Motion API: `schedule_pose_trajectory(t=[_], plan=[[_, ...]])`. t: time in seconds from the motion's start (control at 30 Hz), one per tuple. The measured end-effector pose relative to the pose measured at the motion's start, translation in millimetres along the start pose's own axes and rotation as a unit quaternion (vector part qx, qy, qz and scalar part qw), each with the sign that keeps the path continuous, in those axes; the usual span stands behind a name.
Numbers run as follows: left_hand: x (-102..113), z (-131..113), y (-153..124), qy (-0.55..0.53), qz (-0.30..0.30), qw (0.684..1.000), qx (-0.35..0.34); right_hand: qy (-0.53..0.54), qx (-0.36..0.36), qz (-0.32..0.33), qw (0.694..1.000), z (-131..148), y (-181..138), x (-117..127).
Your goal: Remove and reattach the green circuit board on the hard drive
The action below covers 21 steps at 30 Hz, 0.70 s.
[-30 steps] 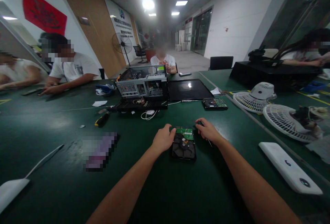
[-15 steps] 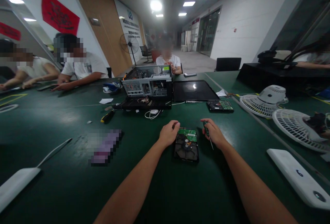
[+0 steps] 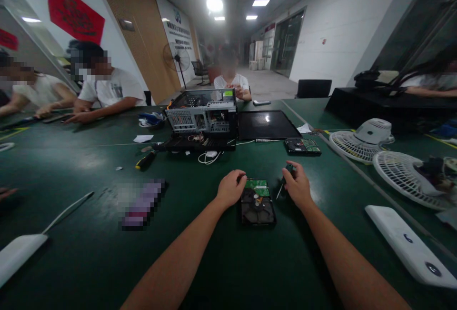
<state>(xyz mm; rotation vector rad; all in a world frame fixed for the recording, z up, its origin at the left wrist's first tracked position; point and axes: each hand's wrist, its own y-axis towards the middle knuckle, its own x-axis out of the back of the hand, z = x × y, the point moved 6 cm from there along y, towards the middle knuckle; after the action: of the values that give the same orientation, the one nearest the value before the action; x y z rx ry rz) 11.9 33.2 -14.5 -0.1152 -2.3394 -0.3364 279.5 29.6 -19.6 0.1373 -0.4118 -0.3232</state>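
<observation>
A hard drive [image 3: 257,204] lies circuit side up on the green table [image 3: 89,234] in front of me, its green board at the far end. My left hand [image 3: 231,188] is curled against the drive's far left corner and steadies it. My right hand [image 3: 297,186] is closed round a small screwdriver [image 3: 284,179] with a dark green handle. The screwdriver's thin shaft slants down and left, and its tip is just right of the drive.
An opened computer case [image 3: 202,117] with a black side panel [image 3: 267,125] stands farther back. A second hard drive [image 3: 303,145], a yellow-handled screwdriver [image 3: 144,161], two fan grilles [image 3: 360,141] and white covers [image 3: 410,245] lie around. Several people sit at the table's far and left sides.
My right hand has turned the screwdriver so that its shaft now points down and left toward the drive instead of down and right. My left hand stayed on the drive.
</observation>
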Motion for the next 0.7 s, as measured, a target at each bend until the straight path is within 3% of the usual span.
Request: schedule_pose_trajectory(t=[0.17, 0.3, 0.7], plan=[[-1.7, 0.4, -0.5, 0.007, 0.004, 1.0, -0.004, -0.112, 0.025, -0.022, 0.993, 3.4, 5.1, -3.4], [-2.7, 1.2, 0.1, 0.012, 0.006, 1.0, -0.003, -0.143, 0.025, -0.016, 0.989, 5.8, 7.7, -6.6], [-5.1, 2.7, 1.9, 0.026, 0.016, 1.0, 0.006, -0.022, -0.006, 0.042, 0.999, 1.4, -0.9, -2.3]])
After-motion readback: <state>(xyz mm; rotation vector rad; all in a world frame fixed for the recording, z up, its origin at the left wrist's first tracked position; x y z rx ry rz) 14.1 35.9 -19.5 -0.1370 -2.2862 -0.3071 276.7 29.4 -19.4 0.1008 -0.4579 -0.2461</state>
